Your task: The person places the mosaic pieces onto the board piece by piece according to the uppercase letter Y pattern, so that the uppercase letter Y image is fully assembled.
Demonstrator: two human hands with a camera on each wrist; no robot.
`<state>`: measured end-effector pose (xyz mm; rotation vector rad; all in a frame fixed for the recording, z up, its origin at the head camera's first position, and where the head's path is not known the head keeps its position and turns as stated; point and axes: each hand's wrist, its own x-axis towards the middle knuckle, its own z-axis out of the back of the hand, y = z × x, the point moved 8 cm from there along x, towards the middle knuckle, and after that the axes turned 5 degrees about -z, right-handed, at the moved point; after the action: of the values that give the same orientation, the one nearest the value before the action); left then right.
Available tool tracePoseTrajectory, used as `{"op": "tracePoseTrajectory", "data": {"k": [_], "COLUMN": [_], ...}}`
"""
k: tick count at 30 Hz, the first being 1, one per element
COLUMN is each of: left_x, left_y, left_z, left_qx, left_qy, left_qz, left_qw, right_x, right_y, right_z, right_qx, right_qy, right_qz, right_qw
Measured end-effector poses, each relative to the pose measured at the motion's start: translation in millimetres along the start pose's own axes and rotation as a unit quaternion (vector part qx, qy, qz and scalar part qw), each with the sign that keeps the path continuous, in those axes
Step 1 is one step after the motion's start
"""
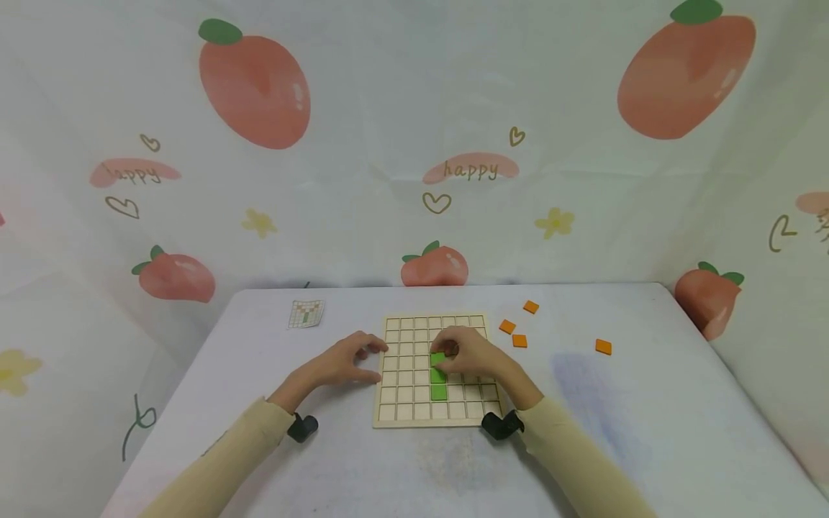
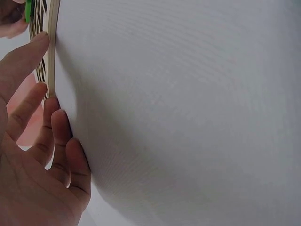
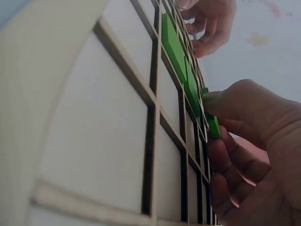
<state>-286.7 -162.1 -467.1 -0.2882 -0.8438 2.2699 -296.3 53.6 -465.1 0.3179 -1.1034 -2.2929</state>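
Observation:
A light wooden grid board (image 1: 404, 412) lies on the table. Its left edge is touched by my left hand (image 1: 343, 360), thumb and fingers spread apart and only gently bent. Over the middle of the grid, my right hand (image 1: 471, 351) pinches a green square tile (image 3: 214, 127) between thumb and fingers, tilted against the board in the right wrist view. Two more green tiles sit in neighbouring cells of one column, the nearer green tile (image 1: 439, 392) and the farther green tile (image 3: 172, 44). Part of the grid is hidden beneath the right hand.
Several loose orange tiles (image 1: 519, 341) lie right of the board, one orange tile (image 1: 604, 347) farther off. A small sheet with a printed grid pattern (image 1: 306, 314) lies at the back left. A fruit-printed curtain (image 1: 363, 216) hangs behind the white table (image 1: 363, 475).

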Motion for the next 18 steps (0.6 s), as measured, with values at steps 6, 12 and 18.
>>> {"op": "tracePoseTrajectory", "data": {"k": [6, 12, 18], "left_x": [1.1, 1.4, 1.3], "left_y": [0.4, 1.2, 1.1], "left_z": [-0.3, -0.1, 0.2], "left_qx": [-0.001, 0.000, 0.000], "left_qy": [0.001, 0.001, 0.002], "left_qz": [0.002, 0.002, -0.001], "left_qw": [1.0000, 1.0000, 1.0000], "right_x": [1.9, 1.0, 0.8], "right_y": [0.8, -0.3, -1.0], "right_z": [-1.2, 0.4, 0.7], "right_qx": [-0.012, -0.011, -0.006], "right_qy": [0.003, 0.009, 0.015], "right_qz": [-0.002, -0.009, -0.012], "right_qw": [1.000, 1.000, 1.000]}}
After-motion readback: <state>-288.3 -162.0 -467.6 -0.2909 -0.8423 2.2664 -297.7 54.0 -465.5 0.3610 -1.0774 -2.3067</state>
